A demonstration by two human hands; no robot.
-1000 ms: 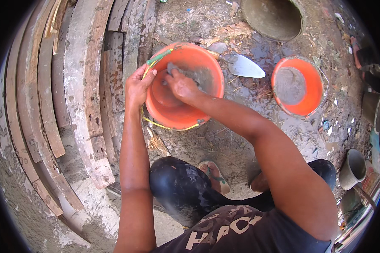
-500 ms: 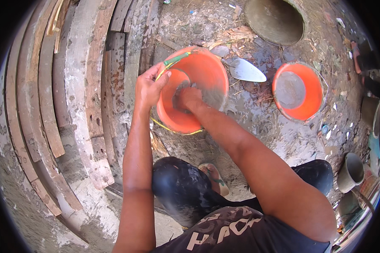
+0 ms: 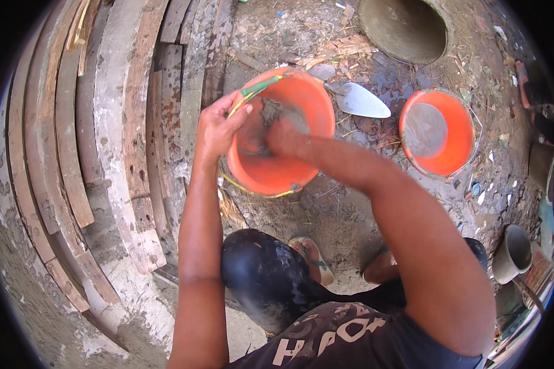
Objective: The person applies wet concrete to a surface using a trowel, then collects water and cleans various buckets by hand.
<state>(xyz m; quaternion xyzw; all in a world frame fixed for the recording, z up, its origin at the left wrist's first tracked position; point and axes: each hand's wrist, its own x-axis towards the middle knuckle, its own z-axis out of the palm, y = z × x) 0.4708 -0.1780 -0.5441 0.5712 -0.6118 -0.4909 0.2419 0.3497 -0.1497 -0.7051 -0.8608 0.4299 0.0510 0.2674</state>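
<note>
An orange bucket [image 3: 317, 107] is tilted before me, its mouth facing me and grey cement residue smeared over its inner wall. My left hand [image 3: 217, 128] is closed on the left side of its rim, beside the green grip and yellow cord of the handle. Deep inside the bucket, my right hand [image 3: 284, 138] presses against the wet, grey-streaked surface. Motion blurs its fingers, and whether it holds anything is hidden. To the right of the bucket, a trowel [image 3: 363, 101] lies on the muddy ground with its pale blade pointing right.
Another orange bucket [image 3: 457, 132], with grey residue at its bottom, is farther right. A large round grey container [image 3: 406, 31] is at the top. Long, cement-stained wooden planks [image 3: 114, 117] line the left side. A grey pail [image 3: 513, 253] stands among clutter at the right edge.
My right hand has shifted slightly within the bucket, and its elbow has swung outward to the right. The left hand keeps its hold on the rim.
</note>
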